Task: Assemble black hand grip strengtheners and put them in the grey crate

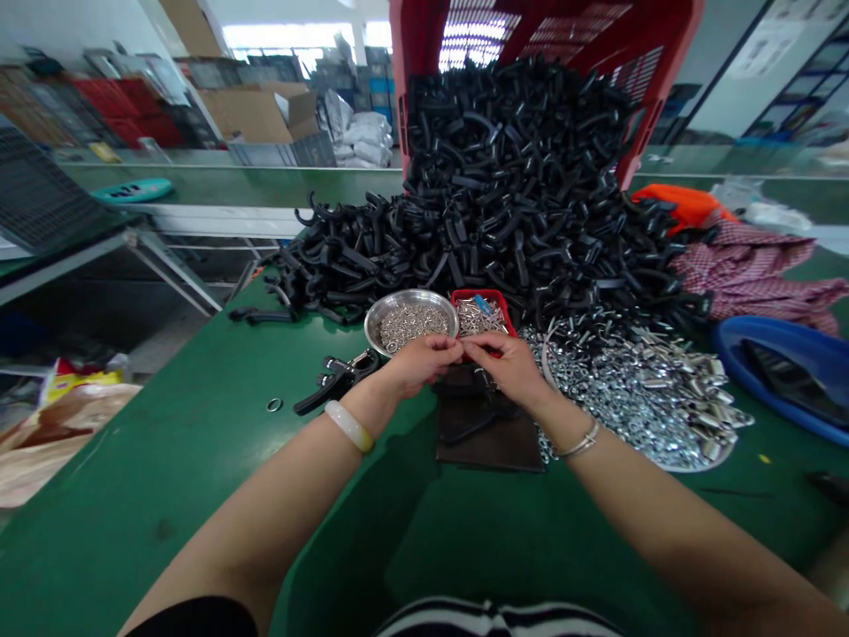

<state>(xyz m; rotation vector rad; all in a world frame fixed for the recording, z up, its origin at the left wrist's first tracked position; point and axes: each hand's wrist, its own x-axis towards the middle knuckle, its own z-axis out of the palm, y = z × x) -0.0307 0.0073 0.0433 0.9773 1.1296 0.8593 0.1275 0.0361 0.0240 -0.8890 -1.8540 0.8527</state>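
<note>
On the dark pad, nearer the body than the hands, a black handle lies aslant, its long axis running away to the right, closer to the right hand than the left hand. Both hands' grip is pinched narrow, fingertips meeting, contents too small to tell, with the metal bowl and red tray just beyond.

Pale left-wrist bangle, silvery right-wrist bracelet, black sleeve, black-and-white striped top
</note>
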